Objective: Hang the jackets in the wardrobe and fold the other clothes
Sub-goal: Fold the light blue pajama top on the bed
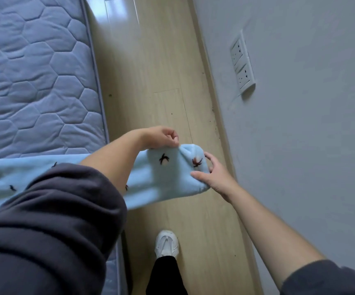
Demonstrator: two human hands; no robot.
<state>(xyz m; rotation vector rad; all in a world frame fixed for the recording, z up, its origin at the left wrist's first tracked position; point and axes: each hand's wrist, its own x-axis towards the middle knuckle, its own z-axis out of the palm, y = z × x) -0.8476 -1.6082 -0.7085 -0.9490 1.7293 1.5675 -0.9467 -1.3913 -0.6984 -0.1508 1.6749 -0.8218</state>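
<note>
A light blue fleece garment (163, 179) with small dark bird-like prints stretches from the bed out over the floor. Its far end is held up between both hands. My left hand (161, 138) pinches the upper edge of that end from above. My right hand (211, 174) grips the lower right corner, thumb on top of the fabric. The rest of the garment lies on the mattress and is partly hidden under my dark grey left sleeve. No jacket or wardrobe is in view.
A blue quilted mattress (34, 71) fills the left side. A strip of light wood floor (161, 71) runs between bed and grey wall (310, 124), which carries white sockets (242, 62). My white shoe (166, 243) stands on the floor below the garment.
</note>
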